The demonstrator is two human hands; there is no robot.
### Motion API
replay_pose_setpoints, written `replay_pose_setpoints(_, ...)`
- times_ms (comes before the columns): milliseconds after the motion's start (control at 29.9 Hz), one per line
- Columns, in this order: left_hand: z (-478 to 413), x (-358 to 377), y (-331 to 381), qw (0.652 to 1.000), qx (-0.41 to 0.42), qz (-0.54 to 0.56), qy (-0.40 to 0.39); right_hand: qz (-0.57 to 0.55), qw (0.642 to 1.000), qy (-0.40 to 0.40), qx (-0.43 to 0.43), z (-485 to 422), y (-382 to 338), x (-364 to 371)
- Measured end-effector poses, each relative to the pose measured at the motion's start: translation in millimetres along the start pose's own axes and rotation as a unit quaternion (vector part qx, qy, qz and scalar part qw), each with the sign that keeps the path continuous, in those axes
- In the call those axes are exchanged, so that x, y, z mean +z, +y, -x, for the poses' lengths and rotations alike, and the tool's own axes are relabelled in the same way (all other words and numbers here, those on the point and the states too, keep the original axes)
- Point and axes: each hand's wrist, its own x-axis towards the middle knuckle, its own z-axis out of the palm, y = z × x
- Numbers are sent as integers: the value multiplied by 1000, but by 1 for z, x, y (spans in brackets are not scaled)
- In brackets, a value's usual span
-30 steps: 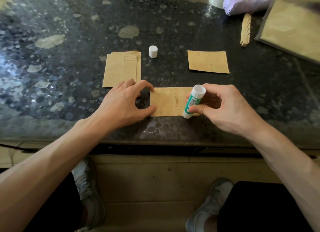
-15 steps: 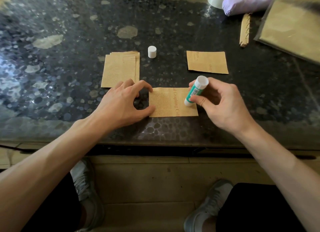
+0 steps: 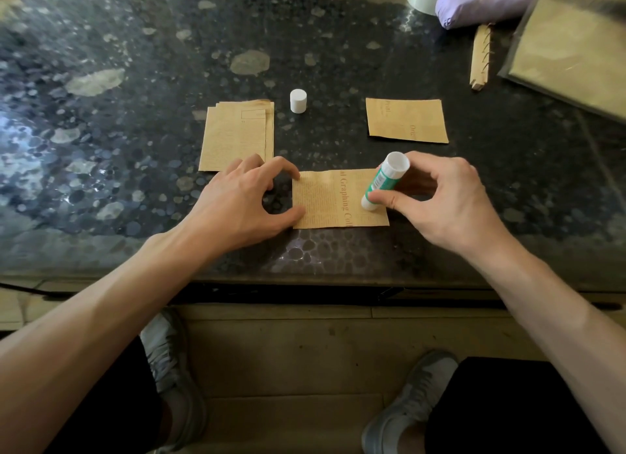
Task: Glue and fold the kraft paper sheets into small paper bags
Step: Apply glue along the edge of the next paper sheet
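Pressing the kraft sheet (image 3: 325,199) to the bench (image 3: 135,80) front with our left hand (image 3: 244,203), thumb and forefinger spread along its left edge; our right hand (image 3: 443,203) grips the glue stick (image 3: 384,180), tip on sheet.

The table top (image 3: 135,148) is dark polished stone with a pebbled pattern, glossy enough to throw back light. The near sheet (image 3: 325,199), the stack of sheets (image 3: 233,138) at far left and the single sheet (image 3: 406,121) at far right are matt brown kraft paper with faint print. The glue stick (image 3: 382,182) is smooth white plastic with a green label; its cap (image 3: 298,101) is plain white plastic. Far right, a shiny clear plastic sleeve (image 3: 569,53) covers brown paper. The purple bundle (image 3: 484,3) looks like soft cloth. The floor (image 3: 305,352) is dull, worn wood.
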Motion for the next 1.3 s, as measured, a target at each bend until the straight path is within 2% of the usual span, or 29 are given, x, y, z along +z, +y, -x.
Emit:
replay_pose_setpoints(267,-1,-1,1,1000,-2,-1,-7,-4,998,-66,6,2,-3,-4)
replay_pose_setpoints(835,-1,-2,0,1000,1,-4,-9,16,995,-94,11,13,-4,-13)
replay_pose_setpoints(969,-1,-1,0,1000,0,2,-4,-17,994,-101,27,13,0,-15)
replay_pose_setpoints(1102,-1,-2,1,1000,0,2,-2,-129,989,-43,50,11,6,-18)
replay_pose_setpoints(1203,0,-1,1,1000,0,2,-5,-119,992,6,27,6,8,-15)
replay_pose_setpoints(1303,0,-2,1,1000,-1,3,-4,-111,994,15,2,3,8,-6)
